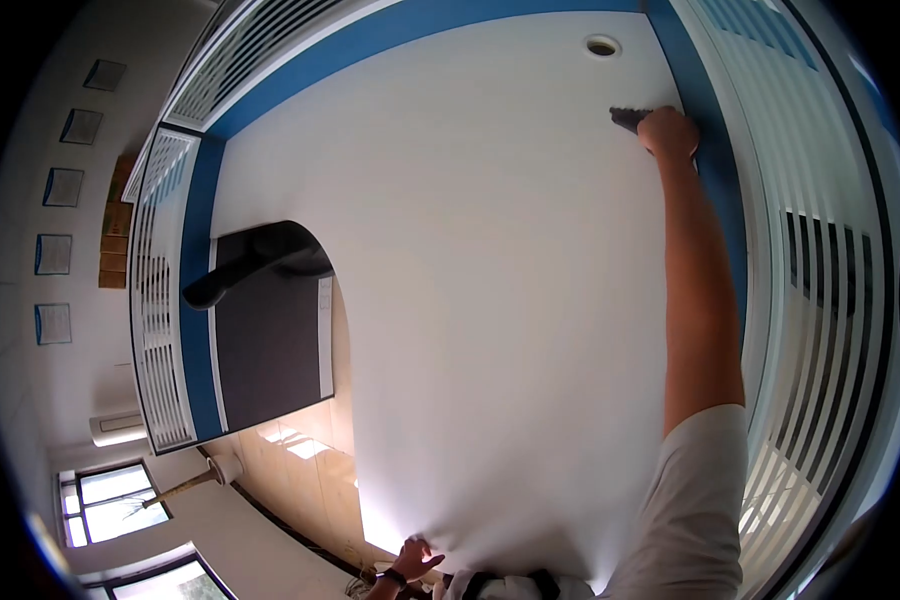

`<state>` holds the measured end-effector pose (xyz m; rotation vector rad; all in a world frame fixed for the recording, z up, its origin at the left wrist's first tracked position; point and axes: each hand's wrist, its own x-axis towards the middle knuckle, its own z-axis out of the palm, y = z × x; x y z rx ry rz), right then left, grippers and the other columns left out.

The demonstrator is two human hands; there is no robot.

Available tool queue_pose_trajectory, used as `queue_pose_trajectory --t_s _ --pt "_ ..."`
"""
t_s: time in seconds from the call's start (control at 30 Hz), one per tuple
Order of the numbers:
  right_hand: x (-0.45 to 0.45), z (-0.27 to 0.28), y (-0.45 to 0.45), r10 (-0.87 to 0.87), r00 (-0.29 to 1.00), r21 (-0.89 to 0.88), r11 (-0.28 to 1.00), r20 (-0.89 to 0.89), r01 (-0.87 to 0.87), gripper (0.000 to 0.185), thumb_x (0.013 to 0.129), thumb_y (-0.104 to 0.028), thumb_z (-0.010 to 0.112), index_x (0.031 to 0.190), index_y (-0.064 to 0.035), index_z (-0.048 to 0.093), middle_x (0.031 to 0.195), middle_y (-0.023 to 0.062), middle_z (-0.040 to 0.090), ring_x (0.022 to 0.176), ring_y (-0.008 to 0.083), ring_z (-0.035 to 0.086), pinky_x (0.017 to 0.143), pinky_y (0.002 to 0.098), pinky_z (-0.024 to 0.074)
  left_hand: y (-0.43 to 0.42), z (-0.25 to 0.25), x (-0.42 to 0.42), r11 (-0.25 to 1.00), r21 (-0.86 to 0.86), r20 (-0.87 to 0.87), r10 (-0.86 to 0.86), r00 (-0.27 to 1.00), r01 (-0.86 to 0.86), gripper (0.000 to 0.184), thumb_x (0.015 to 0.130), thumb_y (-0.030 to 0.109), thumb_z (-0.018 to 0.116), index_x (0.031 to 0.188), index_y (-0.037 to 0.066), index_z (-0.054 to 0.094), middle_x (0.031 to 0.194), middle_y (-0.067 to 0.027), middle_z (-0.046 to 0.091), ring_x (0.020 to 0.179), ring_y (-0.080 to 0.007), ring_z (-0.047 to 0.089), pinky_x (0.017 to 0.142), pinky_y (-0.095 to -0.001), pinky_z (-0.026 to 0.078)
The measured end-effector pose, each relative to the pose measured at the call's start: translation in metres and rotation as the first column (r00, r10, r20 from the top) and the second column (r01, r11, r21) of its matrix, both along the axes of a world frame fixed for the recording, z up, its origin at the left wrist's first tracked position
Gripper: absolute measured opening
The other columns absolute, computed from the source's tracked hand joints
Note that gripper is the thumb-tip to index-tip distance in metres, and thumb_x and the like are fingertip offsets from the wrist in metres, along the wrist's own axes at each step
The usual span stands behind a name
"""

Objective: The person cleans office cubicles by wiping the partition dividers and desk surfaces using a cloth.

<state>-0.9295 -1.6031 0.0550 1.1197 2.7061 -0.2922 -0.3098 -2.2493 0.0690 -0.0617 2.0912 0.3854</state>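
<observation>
Spreading across most of the view, the white worktop (510, 300) meets a blue-based partition (723, 190) on its right. The right hand (670, 133) is clenched just beside that partition; the left hand (417, 560), fingers loosely parted, appears empty at the near edge. Gripped in the right, a dark, bristly-edged tool (626, 118) points leftward near a round hole (602, 46).
</observation>
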Motion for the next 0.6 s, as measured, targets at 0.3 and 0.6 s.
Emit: queue_pose_trajectory --t_s 0.3,0.6 --pt "0.079 -0.022 -0.007 0.136 0.98 0.106 0.987 -0.142 -0.122 0.03 0.084 -0.022 0.048 0.104 -0.0029 0.059 0.103 0.02 0.06 0.094 0.0335 0.061 0.081 0.0421 0.0491 0.037 -0.01 -0.009 0.985 -0.097 -0.207 0.123 0.971 -0.145 0.048 0.065 0.048 0.074 0.082 0.01 0.05 0.095 -0.0145 0.05 0.1 -0.0326 0.046 0.086 -0.0407 0.037" --pt "0.335 -0.019 -0.096 0.105 0.989 0.013 0.994 0.104 -0.107 0.036 0.086 -0.024 0.05 0.116 -0.0042 0.051 0.115 0.0195 0.052 0.102 0.0298 0.057 0.084 0.0367 0.0487 0.073 0.001 -0.038 0.958 -0.197 -0.232 0.161 0.959 -0.208 0.047 0.072 0.055 0.062 0.095 0.014 0.056 0.117 -0.0131 0.049 0.11 -0.033 0.045 0.088 -0.0565 0.034"
